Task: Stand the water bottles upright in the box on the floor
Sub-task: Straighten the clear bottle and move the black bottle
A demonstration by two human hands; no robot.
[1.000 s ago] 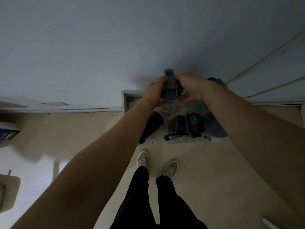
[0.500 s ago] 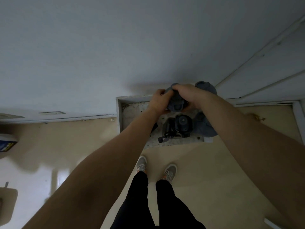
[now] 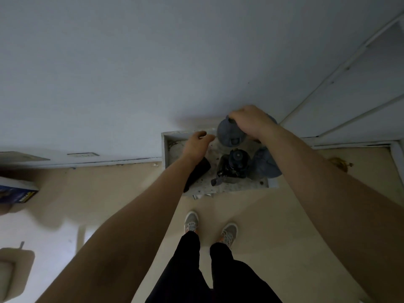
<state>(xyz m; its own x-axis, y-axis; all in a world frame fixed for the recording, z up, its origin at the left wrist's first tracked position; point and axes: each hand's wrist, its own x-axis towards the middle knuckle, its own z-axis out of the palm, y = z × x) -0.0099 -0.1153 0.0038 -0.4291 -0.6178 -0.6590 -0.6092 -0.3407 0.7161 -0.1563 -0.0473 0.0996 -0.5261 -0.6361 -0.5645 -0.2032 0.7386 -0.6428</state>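
Note:
A shallow white box (image 3: 166,149) sits on the floor against the wall. Over its far side my right hand (image 3: 250,122) grips the top of a grey-lidded water bottle (image 3: 229,133) that stands upright. My left hand (image 3: 196,143) hovers just left of that bottle, fingers loosely curled, holding nothing. A black bottle with a strap (image 3: 235,166) stands upright in the box's middle. Another grey-blue bottle (image 3: 265,164) stands to its right, partly hidden by my right forearm. A dark bottle (image 3: 197,174) lies slanted under my left wrist.
My two shoes (image 3: 209,226) stand on the beige floor just in front of the box. A door frame (image 3: 349,136) meets the wall at the right. A blue and white carton (image 3: 17,192) lies at the far left, a beige object (image 3: 13,272) below it.
Both hands lowered the grey-lidded bottle into the box's far side. My left hand has come off it and moved left; my right hand stays on its lid.

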